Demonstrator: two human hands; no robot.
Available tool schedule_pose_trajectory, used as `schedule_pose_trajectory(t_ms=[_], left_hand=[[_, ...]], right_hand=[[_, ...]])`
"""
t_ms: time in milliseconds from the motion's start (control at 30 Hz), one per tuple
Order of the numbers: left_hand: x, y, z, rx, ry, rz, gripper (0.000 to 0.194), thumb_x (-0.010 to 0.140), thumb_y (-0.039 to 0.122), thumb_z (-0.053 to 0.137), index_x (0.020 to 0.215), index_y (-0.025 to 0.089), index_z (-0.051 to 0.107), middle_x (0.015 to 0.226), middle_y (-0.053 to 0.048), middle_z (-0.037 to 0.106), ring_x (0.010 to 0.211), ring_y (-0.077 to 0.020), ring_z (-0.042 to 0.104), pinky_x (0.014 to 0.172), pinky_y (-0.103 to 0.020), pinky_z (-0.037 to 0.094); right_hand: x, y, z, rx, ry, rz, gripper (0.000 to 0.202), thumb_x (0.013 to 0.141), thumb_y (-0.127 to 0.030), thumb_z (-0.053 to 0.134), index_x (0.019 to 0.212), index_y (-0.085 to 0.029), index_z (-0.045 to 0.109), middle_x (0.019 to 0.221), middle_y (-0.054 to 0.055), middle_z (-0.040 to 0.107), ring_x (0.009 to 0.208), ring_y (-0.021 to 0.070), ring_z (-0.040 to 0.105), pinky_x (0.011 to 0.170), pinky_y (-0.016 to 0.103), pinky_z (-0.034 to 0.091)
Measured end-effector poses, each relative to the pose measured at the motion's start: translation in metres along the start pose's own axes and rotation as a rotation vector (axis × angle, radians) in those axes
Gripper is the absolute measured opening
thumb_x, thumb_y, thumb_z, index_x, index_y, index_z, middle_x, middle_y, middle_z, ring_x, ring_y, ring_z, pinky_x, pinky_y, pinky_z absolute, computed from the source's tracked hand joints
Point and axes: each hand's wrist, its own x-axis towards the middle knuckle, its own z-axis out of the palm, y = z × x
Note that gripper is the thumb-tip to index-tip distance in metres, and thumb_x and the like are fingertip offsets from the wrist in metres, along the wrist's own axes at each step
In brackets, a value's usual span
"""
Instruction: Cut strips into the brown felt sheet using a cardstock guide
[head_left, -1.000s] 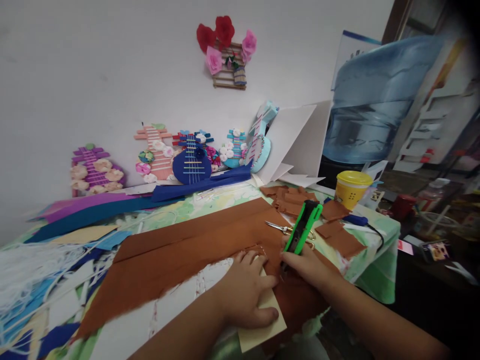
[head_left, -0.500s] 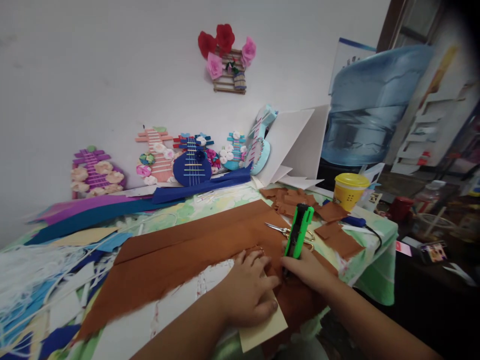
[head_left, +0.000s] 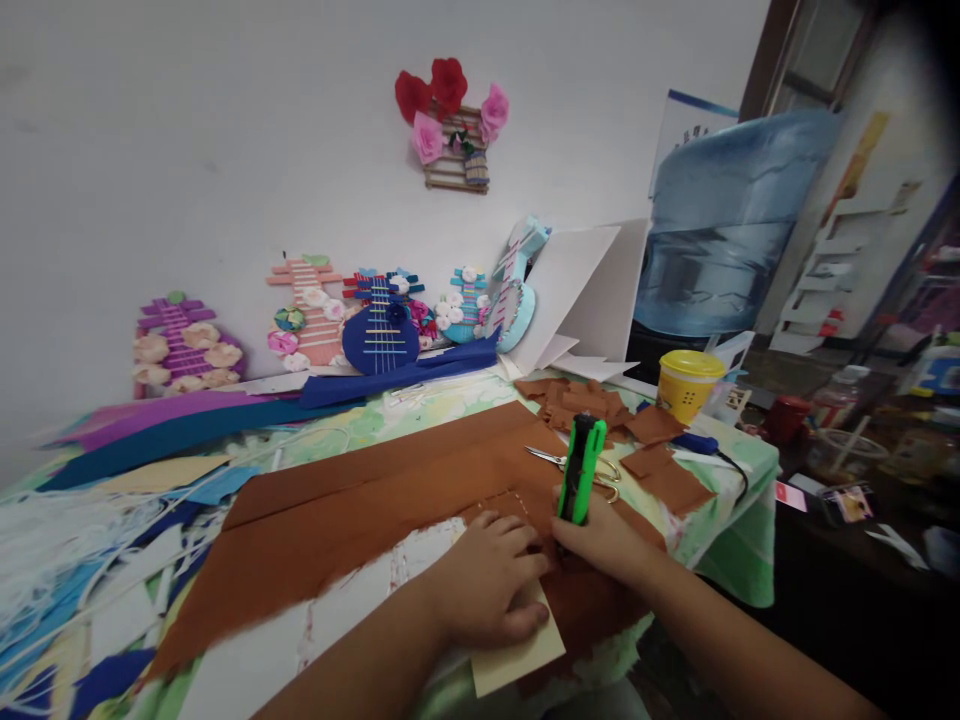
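Note:
My left hand (head_left: 491, 580) lies flat with its fingers spread over a cream card strip (head_left: 521, 655) and brown sheet material (head_left: 360, 510). Close by on its right, my right hand (head_left: 600, 535) is closed around a green and black handheld tool (head_left: 581, 470), held upright. The tool's lower end is hidden by the fingers, so its exact kind cannot be made out. Under the brown sheet, a white board (head_left: 255, 650) shows at the front, with rough shiny streaks on it. Gold-handled scissors (head_left: 551, 458) lie just behind the tool.
Brown scraps (head_left: 664, 475), a yellow-lidded tub (head_left: 690, 385) and a corded blue handle (head_left: 697, 442) are at the right. White strings and offcuts (head_left: 67, 570) cover the left. Lute-shaped crafts (head_left: 382, 335) and white boards (head_left: 562, 290) lean along the wall. A large water bottle (head_left: 727, 240) stands beyond.
The view has shifted slightly, so most things appear a little further left. My left hand stays on the card, and my right hand still holds the green and black tool.

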Motion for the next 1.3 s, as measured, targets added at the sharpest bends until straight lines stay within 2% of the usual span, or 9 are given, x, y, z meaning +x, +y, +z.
schedule_pose_trajectory(t_ms=[133,267,500,767,867,967,1167,1300], left_hand=[[0.000,0.000,0.001,-0.026,0.025,0.010,0.033,0.075,0.036,0.052,0.106,0.026,0.049,0.104,-0.002,0.052,0.094,-0.0217,0.046,0.084,-0.036,0.031],[0.000,-0.001,0.002,-0.025,0.037,0.016,0.030,0.075,0.036,0.051,0.102,0.025,0.051,0.102,-0.002,0.053,0.092,-0.0213,0.046,0.083,-0.035,0.031],[0.000,-0.003,0.004,-0.019,0.029,0.023,0.029,0.075,0.038,0.052,0.101,0.025,0.051,0.106,-0.002,0.052,0.094,-0.0216,0.045,0.083,-0.035,0.031],[0.001,-0.001,0.002,-0.009,-0.005,0.000,0.027,0.075,0.037,0.051,0.100,0.026,0.052,0.104,-0.002,0.051,0.094,-0.0222,0.045,0.083,-0.036,0.030],[0.001,0.000,0.000,-0.006,-0.009,-0.008,0.027,0.075,0.037,0.051,0.100,0.025,0.052,0.101,-0.003,0.052,0.092,-0.0224,0.045,0.081,-0.035,0.031],[0.001,0.000,-0.001,0.011,-0.007,-0.012,0.027,0.075,0.036,0.051,0.099,0.025,0.052,0.099,-0.003,0.052,0.091,-0.0226,0.045,0.080,-0.035,0.032],[0.001,-0.001,0.001,0.008,-0.013,0.006,0.029,0.076,0.039,0.049,0.101,0.025,0.052,0.100,-0.004,0.051,0.093,-0.0232,0.045,0.081,-0.036,0.031],[0.000,-0.002,0.002,-0.001,-0.003,0.013,0.028,0.075,0.039,0.051,0.099,0.025,0.052,0.100,-0.003,0.051,0.092,-0.0223,0.045,0.082,-0.036,0.031]], right_hand=[[-0.002,-0.001,0.003,-0.089,0.029,-0.086,0.014,0.060,-0.014,0.045,0.053,-0.020,0.034,0.049,-0.006,0.039,0.046,0.0080,0.037,0.041,0.019,0.028],[-0.002,0.003,0.002,-0.042,0.042,-0.110,0.014,0.061,-0.016,0.044,0.054,-0.020,0.033,0.049,-0.007,0.037,0.046,0.0085,0.038,0.043,0.020,0.030],[-0.003,-0.001,-0.005,0.078,0.113,-0.003,0.012,0.061,-0.019,0.045,0.056,-0.020,0.035,0.050,-0.007,0.036,0.049,0.0096,0.039,0.048,0.021,0.035],[-0.005,0.001,0.000,0.037,0.036,-0.066,0.013,0.063,-0.018,0.044,0.056,-0.021,0.034,0.050,-0.006,0.038,0.048,0.0097,0.040,0.044,0.020,0.033],[-0.006,0.003,0.003,-0.084,0.105,-0.143,0.015,0.061,-0.016,0.044,0.053,-0.020,0.032,0.050,-0.005,0.037,0.048,0.0090,0.038,0.044,0.020,0.030],[-0.007,0.003,0.005,-0.159,0.143,-0.161,0.015,0.061,-0.017,0.045,0.052,-0.020,0.033,0.050,-0.005,0.037,0.047,0.0090,0.037,0.044,0.021,0.029],[-0.006,0.006,0.006,-0.059,0.157,-0.148,0.016,0.063,-0.020,0.045,0.055,-0.021,0.032,0.049,-0.006,0.038,0.047,0.0095,0.039,0.044,0.021,0.033],[-0.006,0.005,0.004,-0.092,0.185,-0.189,0.016,0.062,-0.022,0.046,0.054,-0.021,0.032,0.050,-0.006,0.036,0.047,0.0094,0.037,0.046,0.022,0.033]])
